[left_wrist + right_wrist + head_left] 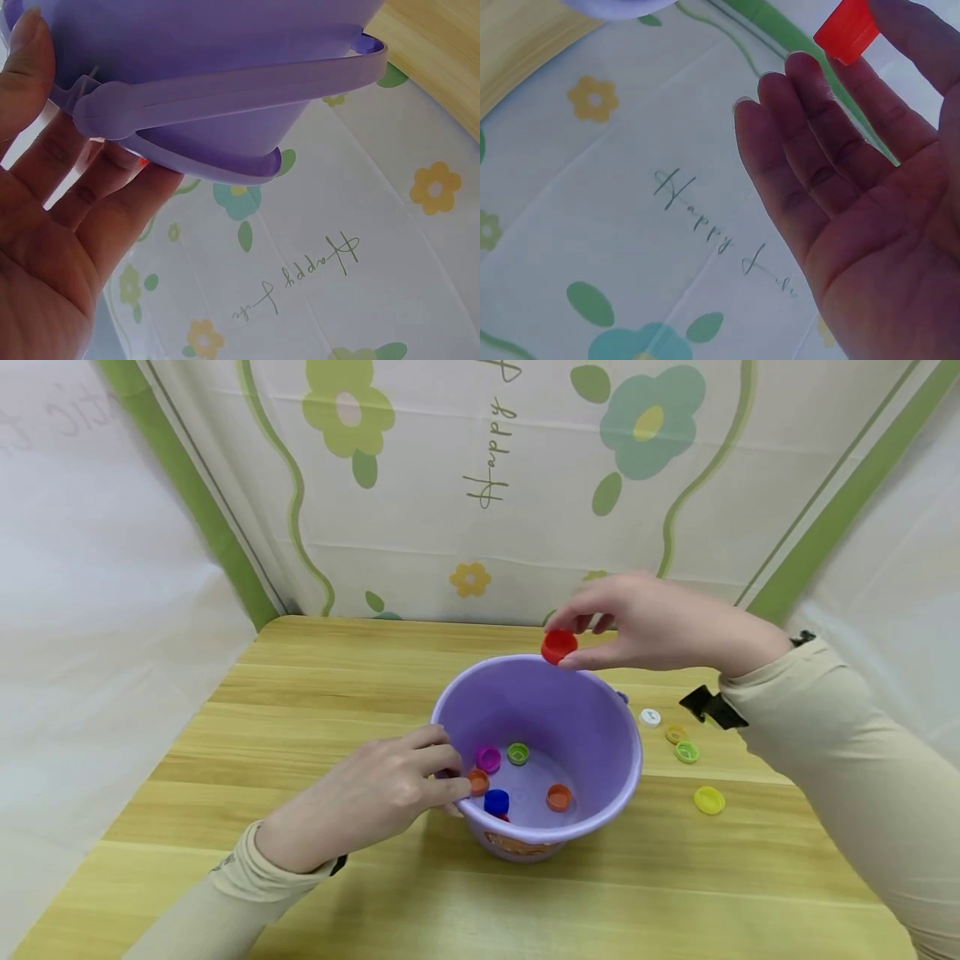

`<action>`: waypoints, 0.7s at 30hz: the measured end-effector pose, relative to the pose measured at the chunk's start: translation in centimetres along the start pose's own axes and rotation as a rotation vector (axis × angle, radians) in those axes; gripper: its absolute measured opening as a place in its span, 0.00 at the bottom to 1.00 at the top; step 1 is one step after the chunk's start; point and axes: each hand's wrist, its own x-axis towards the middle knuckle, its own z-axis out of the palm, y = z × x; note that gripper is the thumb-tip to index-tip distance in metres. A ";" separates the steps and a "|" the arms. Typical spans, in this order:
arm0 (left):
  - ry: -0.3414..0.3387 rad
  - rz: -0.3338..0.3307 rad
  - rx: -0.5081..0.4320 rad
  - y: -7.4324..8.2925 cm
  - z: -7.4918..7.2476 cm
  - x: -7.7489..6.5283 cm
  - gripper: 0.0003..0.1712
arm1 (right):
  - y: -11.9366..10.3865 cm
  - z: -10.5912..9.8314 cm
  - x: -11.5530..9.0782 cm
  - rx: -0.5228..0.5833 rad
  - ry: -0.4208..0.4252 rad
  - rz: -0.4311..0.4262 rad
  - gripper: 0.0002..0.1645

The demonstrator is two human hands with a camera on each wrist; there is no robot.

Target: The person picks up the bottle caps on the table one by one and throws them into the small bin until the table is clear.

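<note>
A purple bucket [592, 735] stands upright on the wooden table. My left hand [378, 789] holds its rim at the left side, with the thumb and fingers on either side of the wall. Above the far rim, my right hand [648, 622] pinches a red bottle cap [559, 647] between thumb and index finger; the other fingers stay off it. Inside the bucket lie a magenta cap [488, 759], a green cap [517, 753], two orange caps [558, 797] and a blue cap [497, 804]. Something red shows partly beneath the blue one.
Right of the bucket, a white cap [650, 717], an amber cap [676, 734], a light green cap [686, 752] and a yellow cap [708, 800] lie on the table [322, 693]. A flower-printed cloth [420, 527] hangs behind. The bucket's handle [240, 94] hangs against its outside.
</note>
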 end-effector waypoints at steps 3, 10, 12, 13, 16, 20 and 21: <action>-0.013 -0.013 -0.013 0.0 -0.1 -0.1 0.14 | -0.5 0.4 1.0 -0.017 -0.015 -0.019 0.16; -0.010 0.023 0.034 -0.2 -0.1 0.0 0.17 | -1.2 1.7 2.7 0.033 -0.100 -0.060 0.17; -0.006 0.031 0.039 -0.2 -0.1 0.0 0.18 | -1.3 2.0 3.1 0.038 -0.111 -0.076 0.17; -0.005 0.031 0.037 -0.2 -0.1 0.0 0.17 | -1.4 2.1 3.2 0.040 -0.115 -0.085 0.17; -0.002 0.033 0.031 -0.2 -0.1 0.0 0.17 | -1.8 2.5 3.6 0.038 -0.123 -0.108 0.18; -0.006 0.027 0.028 -0.2 0.0 0.0 0.16 | -2.1 3.0 4.0 0.039 -0.134 -0.129 0.18; -0.009 0.023 0.027 -0.2 0.0 0.0 0.16 | -2.2 3.0 4.1 0.042 -0.136 -0.133 0.18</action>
